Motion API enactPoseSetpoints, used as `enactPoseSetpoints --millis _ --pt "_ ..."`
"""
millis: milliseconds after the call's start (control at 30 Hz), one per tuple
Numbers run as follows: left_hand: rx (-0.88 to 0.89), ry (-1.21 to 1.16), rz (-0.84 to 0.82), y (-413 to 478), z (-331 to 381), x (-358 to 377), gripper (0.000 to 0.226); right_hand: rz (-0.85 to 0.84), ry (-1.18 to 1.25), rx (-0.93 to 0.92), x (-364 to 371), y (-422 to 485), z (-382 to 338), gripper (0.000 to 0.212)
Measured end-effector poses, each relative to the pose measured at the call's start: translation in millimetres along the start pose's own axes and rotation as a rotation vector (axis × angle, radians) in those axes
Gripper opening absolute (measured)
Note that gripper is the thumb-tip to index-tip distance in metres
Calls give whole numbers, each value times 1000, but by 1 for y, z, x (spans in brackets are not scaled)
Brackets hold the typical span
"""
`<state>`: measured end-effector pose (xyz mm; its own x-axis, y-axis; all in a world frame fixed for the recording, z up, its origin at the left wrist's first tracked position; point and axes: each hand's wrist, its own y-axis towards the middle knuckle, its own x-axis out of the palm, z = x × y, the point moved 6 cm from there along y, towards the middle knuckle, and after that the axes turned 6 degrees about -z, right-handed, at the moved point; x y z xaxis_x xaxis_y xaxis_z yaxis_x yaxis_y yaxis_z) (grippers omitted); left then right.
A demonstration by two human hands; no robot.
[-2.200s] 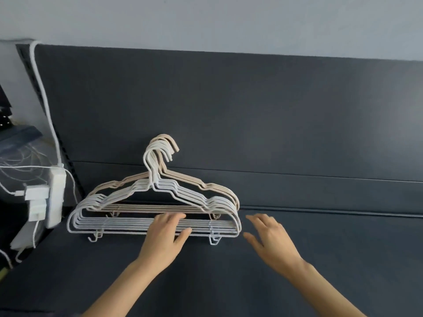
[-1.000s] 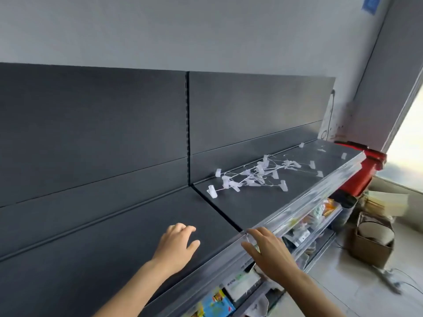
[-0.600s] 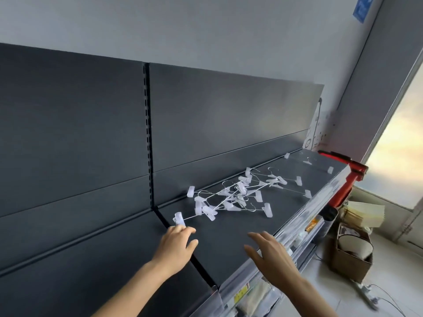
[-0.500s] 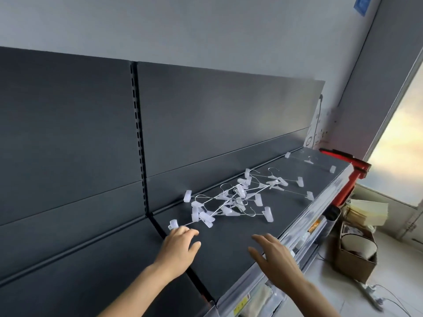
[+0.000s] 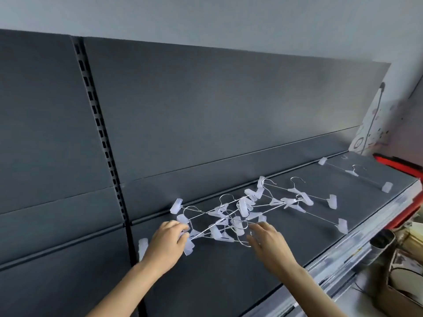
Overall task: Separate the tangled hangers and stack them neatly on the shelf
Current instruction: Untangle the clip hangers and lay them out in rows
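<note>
A tangle of thin wire clip hangers with pale plastic clips lies on the dark shelf, close to the back panel. My left hand rests on the tangle's left end, its fingers curled over a clip and wire there. My right hand hovers at the tangle's near edge with fingers spread, fingertips at the wires. One separate clip hanger lies alone farther right on the shelf. A loose clip shows just left of my left wrist.
A slotted upright divides the dark back panels. The shelf's front edge runs diagonally at right, with lower shelves below it. A red object and a cardboard box sit at the far right.
The view swung right from the stacked white hangers to the tangled clip hangers. Both hands reached forward; my left hand now lies on the tangle's left end, my right at its near edge.
</note>
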<state>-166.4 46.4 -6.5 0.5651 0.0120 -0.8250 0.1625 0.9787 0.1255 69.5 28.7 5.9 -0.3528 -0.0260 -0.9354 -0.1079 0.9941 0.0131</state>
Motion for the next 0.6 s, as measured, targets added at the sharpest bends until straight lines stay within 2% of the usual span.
enactPoseSetpoints --millis 233,367,500,600 --pt "-123 185 5 24 24 29 33 18 -38 -202 -10 51 18 27" --pt "-119 238 24 22 27 29 27 -69 -84 -298 -6 83 -4 27" --pt "-61 316 30 16 27 25 13 -202 -173 -285 18 106 -34 33" --pt "-69 398 65 14 14 19 25 -219 -212 -245 30 115 -44 33"
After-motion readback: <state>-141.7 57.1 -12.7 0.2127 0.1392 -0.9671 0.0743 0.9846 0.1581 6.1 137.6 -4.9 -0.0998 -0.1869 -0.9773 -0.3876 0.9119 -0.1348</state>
